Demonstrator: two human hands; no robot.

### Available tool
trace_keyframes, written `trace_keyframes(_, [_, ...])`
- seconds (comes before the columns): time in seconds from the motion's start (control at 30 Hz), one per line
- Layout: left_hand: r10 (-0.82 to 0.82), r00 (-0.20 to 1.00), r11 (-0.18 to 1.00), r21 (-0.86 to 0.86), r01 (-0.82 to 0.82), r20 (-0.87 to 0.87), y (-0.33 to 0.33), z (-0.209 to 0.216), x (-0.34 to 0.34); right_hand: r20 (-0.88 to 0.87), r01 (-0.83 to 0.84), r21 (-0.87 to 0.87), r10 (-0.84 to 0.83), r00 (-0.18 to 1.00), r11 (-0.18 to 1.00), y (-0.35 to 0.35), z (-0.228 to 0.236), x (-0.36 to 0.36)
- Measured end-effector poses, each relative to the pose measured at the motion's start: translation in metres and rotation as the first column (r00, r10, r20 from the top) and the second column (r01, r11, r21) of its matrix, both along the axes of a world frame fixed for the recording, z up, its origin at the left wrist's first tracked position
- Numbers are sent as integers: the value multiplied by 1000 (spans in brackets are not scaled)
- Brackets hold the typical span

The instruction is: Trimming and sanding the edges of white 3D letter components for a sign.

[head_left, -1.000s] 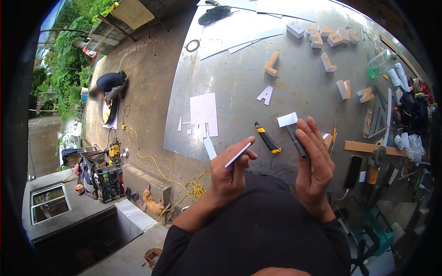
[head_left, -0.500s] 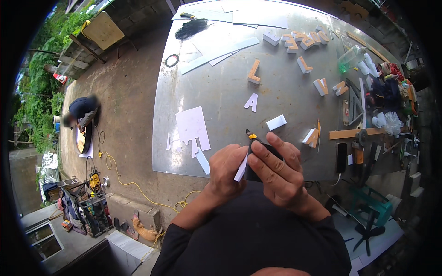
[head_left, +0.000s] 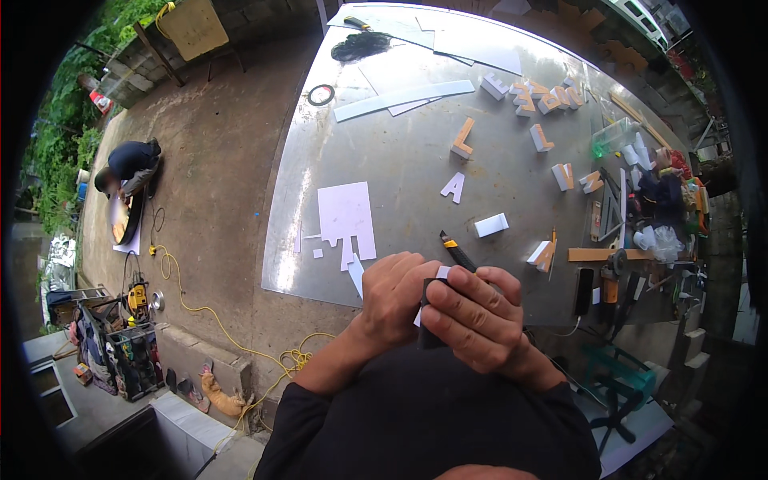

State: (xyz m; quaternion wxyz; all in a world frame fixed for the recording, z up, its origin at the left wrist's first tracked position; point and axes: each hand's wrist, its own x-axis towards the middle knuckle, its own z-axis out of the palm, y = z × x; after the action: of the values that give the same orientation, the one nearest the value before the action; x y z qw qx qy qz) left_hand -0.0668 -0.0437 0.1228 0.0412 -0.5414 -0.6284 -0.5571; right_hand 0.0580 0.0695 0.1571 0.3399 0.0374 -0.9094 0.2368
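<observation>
Close to my body, above the table's near edge, my left hand (head_left: 395, 294) is closed on a small white board piece (head_left: 442, 273), mostly hidden by fingers. My right hand (head_left: 478, 316) grips a dark flat pad (head_left: 433, 334), possibly sandpaper, with its fingers laid along it. The pad lies against the white piece. A cutter knife (head_left: 458, 251) with a black and yellow handle rests on the table just past my right fingers. Beyond it are a white block (head_left: 491, 225) and a flat white cut-out letter (head_left: 453, 188).
The metal table (head_left: 400, 176) carries several block letters (head_left: 542, 138) with orange-brown faces. A notched white sheet (head_left: 346, 210) lies left, black tape (head_left: 321, 95) farther back. At right are a phone (head_left: 584, 290), a grinder (head_left: 614, 268) and a set square (head_left: 611, 212). Another person (head_left: 132, 168) crouches far left.
The view has shifted slightly. My hands have drawn closer together, and the white piece is now upright between them, mostly covered. More of the cutter's handle shows.
</observation>
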Motion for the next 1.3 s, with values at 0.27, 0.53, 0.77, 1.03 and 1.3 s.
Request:
trace_keyframes(0.27, [81,997,994,70,-79,-12,-21,-6,0,-26,-51,57,53,998,997,-15,0,-15])
trace_keyframes(0.53, [124,990,991,66,-119,-66,-33,-5,-4,-61,-68,92,74,995,993,-24,3,-19])
trace_keyframes(0.77, [67,997,984,167,-59,-46,-33,3,-9,-99,-118,136,132,986,984,-21,7,-28])
trace_keyframes(1.03, [100,994,995,21,-99,-48,-47,3,-7,-91,-103,138,117,989,985,-18,7,-38])
trace_keyframes(1.3, [127,988,992,-40,-123,92,-57,15,6,-5,149,-283,-157,988,947,16,-4,-32])
